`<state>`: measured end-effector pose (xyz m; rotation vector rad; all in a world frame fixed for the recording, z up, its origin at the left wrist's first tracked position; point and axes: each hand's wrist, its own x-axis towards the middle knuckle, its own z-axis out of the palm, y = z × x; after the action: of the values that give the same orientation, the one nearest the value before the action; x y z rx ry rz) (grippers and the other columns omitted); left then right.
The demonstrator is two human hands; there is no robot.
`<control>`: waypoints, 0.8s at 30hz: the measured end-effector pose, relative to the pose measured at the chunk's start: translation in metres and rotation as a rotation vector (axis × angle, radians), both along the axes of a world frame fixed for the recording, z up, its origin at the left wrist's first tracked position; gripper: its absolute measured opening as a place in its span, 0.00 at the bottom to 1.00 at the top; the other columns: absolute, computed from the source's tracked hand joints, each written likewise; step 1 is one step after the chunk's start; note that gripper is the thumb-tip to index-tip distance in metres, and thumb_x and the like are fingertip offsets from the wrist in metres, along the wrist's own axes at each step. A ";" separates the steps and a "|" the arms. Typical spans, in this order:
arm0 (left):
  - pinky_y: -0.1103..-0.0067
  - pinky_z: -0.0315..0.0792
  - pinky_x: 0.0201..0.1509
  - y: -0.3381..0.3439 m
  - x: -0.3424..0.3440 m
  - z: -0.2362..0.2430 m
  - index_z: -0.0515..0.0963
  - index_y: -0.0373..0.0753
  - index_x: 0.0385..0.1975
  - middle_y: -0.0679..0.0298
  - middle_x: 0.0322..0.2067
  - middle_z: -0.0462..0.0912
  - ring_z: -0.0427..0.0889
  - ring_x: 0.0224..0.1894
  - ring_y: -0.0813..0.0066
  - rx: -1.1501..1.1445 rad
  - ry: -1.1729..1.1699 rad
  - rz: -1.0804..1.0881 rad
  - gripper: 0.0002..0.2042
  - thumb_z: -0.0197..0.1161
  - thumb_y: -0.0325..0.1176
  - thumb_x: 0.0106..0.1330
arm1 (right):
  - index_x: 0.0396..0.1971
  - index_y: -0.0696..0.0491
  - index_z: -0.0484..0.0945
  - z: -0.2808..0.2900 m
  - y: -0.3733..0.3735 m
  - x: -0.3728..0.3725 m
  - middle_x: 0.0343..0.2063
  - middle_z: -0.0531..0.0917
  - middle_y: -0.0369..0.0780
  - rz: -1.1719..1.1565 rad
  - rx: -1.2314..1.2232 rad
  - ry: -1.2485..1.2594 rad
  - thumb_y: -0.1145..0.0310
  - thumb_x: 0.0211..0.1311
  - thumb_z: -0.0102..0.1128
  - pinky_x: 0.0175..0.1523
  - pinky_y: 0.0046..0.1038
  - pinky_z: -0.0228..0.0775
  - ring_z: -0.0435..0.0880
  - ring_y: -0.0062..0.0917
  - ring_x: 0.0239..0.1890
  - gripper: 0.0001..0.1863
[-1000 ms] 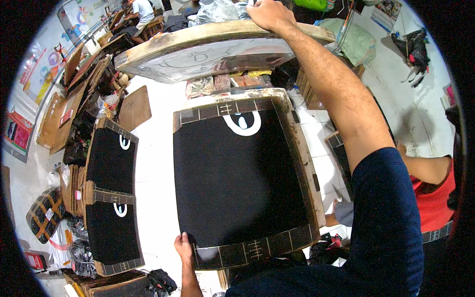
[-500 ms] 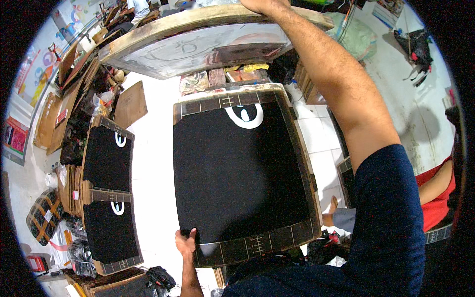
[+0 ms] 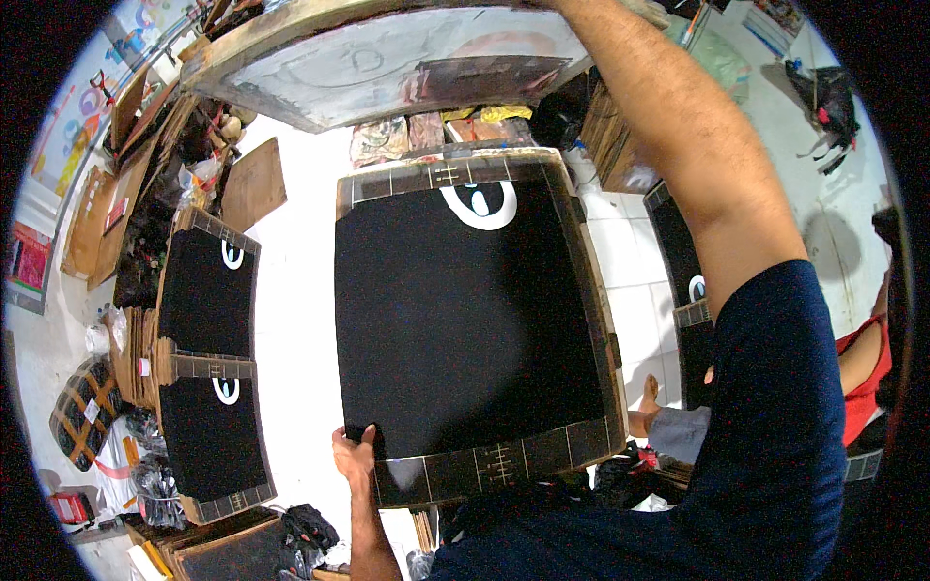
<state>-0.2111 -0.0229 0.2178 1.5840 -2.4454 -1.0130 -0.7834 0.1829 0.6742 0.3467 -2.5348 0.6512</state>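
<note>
A large board point(image 3: 496, 461) with dark, line-marked borders lies in front of me, covered by a black fabric panel point(image 3: 455, 320). A white ring-shaped print with a pale blue middle point(image 3: 480, 207) shows near the panel's far edge. My left hand point(image 3: 355, 455) is closed at the near left corner, thumb on top of the black fabric; its other fingers are partly hidden. Beyond the board, a large wooden-edged frame with a pale screen point(image 3: 407, 73) stands tilted up. My right arm reaches toward the frame's top edge, and the right hand is beyond the upper picture edge.
Similar black-covered boards point(image 3: 208, 300) stand in a row at left, and more point(image 3: 696, 334) at right. Cardboard sheets point(image 3: 254, 184) and bagged clutter lie around. Another person's foot point(image 3: 650, 389) is on the tiled floor at right, close to the boards.
The board, left hand and frame all sit slightly higher in the picture, as the view has shifted. My right hand, earlier on the frame's top edge, has left the picture.
</note>
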 end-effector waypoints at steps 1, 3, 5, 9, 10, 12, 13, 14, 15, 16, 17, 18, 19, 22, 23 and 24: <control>0.64 0.78 0.46 0.000 0.000 0.000 0.76 0.31 0.52 0.53 0.32 0.86 0.86 0.36 0.56 -0.016 0.005 0.009 0.33 0.81 0.48 0.54 | 0.60 0.57 0.79 0.001 0.000 0.000 0.62 0.78 0.55 0.002 -0.004 -0.002 0.42 0.62 0.51 0.70 0.43 0.69 0.77 0.48 0.66 0.37; 0.64 0.77 0.47 0.000 0.000 -0.002 0.75 0.32 0.53 0.54 0.32 0.85 0.85 0.37 0.56 -0.017 -0.016 0.023 0.34 0.82 0.48 0.54 | 0.60 0.57 0.79 0.003 -0.001 -0.001 0.62 0.78 0.55 0.008 0.001 -0.005 0.41 0.62 0.51 0.70 0.43 0.68 0.77 0.48 0.66 0.38; 0.64 0.77 0.48 -0.002 0.001 -0.008 0.74 0.32 0.54 0.55 0.32 0.84 0.84 0.38 0.57 -0.014 -0.032 0.019 0.35 0.82 0.48 0.53 | 0.60 0.57 0.79 0.004 -0.003 -0.002 0.61 0.79 0.55 0.006 -0.007 0.025 0.40 0.64 0.50 0.69 0.43 0.69 0.78 0.48 0.65 0.38; 0.64 0.77 0.49 -0.010 0.007 -0.036 0.74 0.31 0.51 0.51 0.38 0.83 0.84 0.41 0.53 0.021 -0.012 0.033 0.34 0.82 0.48 0.52 | 0.57 0.58 0.81 0.006 -0.004 -0.004 0.57 0.81 0.56 0.096 -0.048 0.121 0.40 0.63 0.50 0.67 0.44 0.71 0.80 0.48 0.63 0.37; 0.63 0.76 0.50 -0.010 0.009 -0.044 0.74 0.31 0.50 0.50 0.40 0.82 0.83 0.43 0.52 0.040 0.043 0.030 0.35 0.83 0.49 0.52 | 0.58 0.58 0.80 0.010 -0.005 -0.005 0.56 0.82 0.56 0.061 0.057 0.030 0.42 0.62 0.52 0.66 0.44 0.72 0.80 0.49 0.62 0.36; 0.61 0.75 0.53 -0.012 0.015 -0.059 0.74 0.31 0.50 0.48 0.44 0.80 0.81 0.48 0.51 0.000 0.076 0.003 0.35 0.83 0.49 0.50 | 0.57 0.58 0.80 0.011 -0.003 -0.009 0.56 0.82 0.57 0.064 0.025 -0.009 0.44 0.60 0.54 0.66 0.45 0.72 0.81 0.50 0.61 0.35; 0.61 0.75 0.55 -0.013 0.017 -0.063 0.74 0.31 0.50 0.46 0.45 0.79 0.80 0.50 0.50 -0.056 0.047 -0.022 0.36 0.83 0.50 0.50 | 0.56 0.59 0.80 0.010 -0.003 -0.012 0.56 0.82 0.57 0.046 0.012 0.025 0.44 0.60 0.54 0.66 0.45 0.72 0.81 0.50 0.61 0.35; 0.60 0.74 0.57 -0.014 0.015 -0.064 0.74 0.31 0.50 0.45 0.47 0.78 0.79 0.53 0.49 -0.092 0.028 -0.057 0.36 0.83 0.51 0.49 | 0.56 0.59 0.81 0.009 -0.003 -0.015 0.55 0.82 0.57 0.027 0.000 0.056 0.44 0.60 0.55 0.66 0.46 0.72 0.81 0.51 0.60 0.35; 0.58 0.73 0.59 -0.016 0.010 -0.062 0.75 0.31 0.50 0.45 0.49 0.78 0.77 0.55 0.49 -0.059 -0.038 -0.027 0.37 0.83 0.52 0.49 | 0.53 0.61 0.83 0.009 -0.004 -0.021 0.54 0.83 0.57 -0.002 -0.012 0.031 0.43 0.60 0.55 0.65 0.47 0.72 0.81 0.52 0.60 0.35; 0.57 0.71 0.61 -0.018 0.000 -0.058 0.75 0.32 0.50 0.44 0.50 0.77 0.75 0.58 0.48 -0.014 -0.125 0.005 0.38 0.83 0.54 0.48 | 0.52 0.62 0.82 0.008 0.000 -0.026 0.54 0.83 0.58 0.025 0.042 -0.013 0.44 0.63 0.52 0.66 0.47 0.72 0.81 0.52 0.60 0.34; 0.57 0.71 0.62 -0.018 -0.016 -0.051 0.75 0.32 0.52 0.45 0.51 0.77 0.75 0.57 0.46 -0.105 -0.125 0.076 0.40 0.82 0.57 0.48 | 0.54 0.50 0.84 0.008 -0.003 -0.032 0.54 0.84 0.52 0.063 0.109 -0.004 0.40 0.64 0.52 0.66 0.47 0.71 0.82 0.49 0.59 0.32; 0.55 0.70 0.63 -0.017 -0.039 -0.041 0.75 0.32 0.54 0.47 0.52 0.78 0.75 0.58 0.44 -0.244 -0.042 0.129 0.42 0.81 0.59 0.48 | 0.55 0.39 0.85 0.006 -0.004 -0.037 0.55 0.86 0.46 0.095 0.179 0.005 0.37 0.64 0.51 0.67 0.47 0.71 0.83 0.46 0.59 0.30; 0.54 0.69 0.64 -0.022 -0.074 -0.032 0.74 0.32 0.56 0.47 0.52 0.78 0.75 0.58 0.44 -0.335 0.089 0.100 0.42 0.81 0.58 0.49 | 0.56 0.39 0.85 0.004 -0.003 -0.041 0.56 0.85 0.46 0.095 0.172 0.016 0.36 0.64 0.51 0.67 0.47 0.70 0.83 0.46 0.59 0.30; 0.55 0.65 0.69 -0.014 -0.221 -0.007 0.72 0.36 0.64 0.43 0.61 0.75 0.72 0.64 0.43 -0.519 0.307 -0.247 0.44 0.79 0.57 0.52 | 0.58 0.40 0.84 0.001 -0.003 -0.045 0.57 0.84 0.48 0.118 0.184 0.016 0.37 0.65 0.51 0.68 0.46 0.70 0.82 0.46 0.60 0.31; 0.54 0.64 0.70 -0.003 -0.274 -0.002 0.72 0.41 0.67 0.42 0.63 0.73 0.70 0.67 0.43 -0.621 0.420 -0.352 0.45 0.80 0.57 0.51 | 0.58 0.41 0.84 0.002 -0.003 -0.043 0.57 0.84 0.49 0.129 0.185 0.022 0.38 0.65 0.51 0.68 0.46 0.70 0.82 0.46 0.61 0.31; 0.53 0.64 0.69 0.008 -0.328 0.003 0.72 0.44 0.67 0.43 0.65 0.71 0.69 0.67 0.44 -0.627 0.454 -0.460 0.45 0.80 0.57 0.50 | 0.59 0.41 0.84 0.004 -0.003 -0.040 0.57 0.84 0.49 0.141 0.186 0.029 0.38 0.65 0.51 0.68 0.46 0.70 0.82 0.46 0.61 0.31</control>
<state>-0.5390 -0.0150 0.2205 0.5499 -2.4664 -0.4670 -0.8231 0.1799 0.6777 0.5993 -2.5662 0.4583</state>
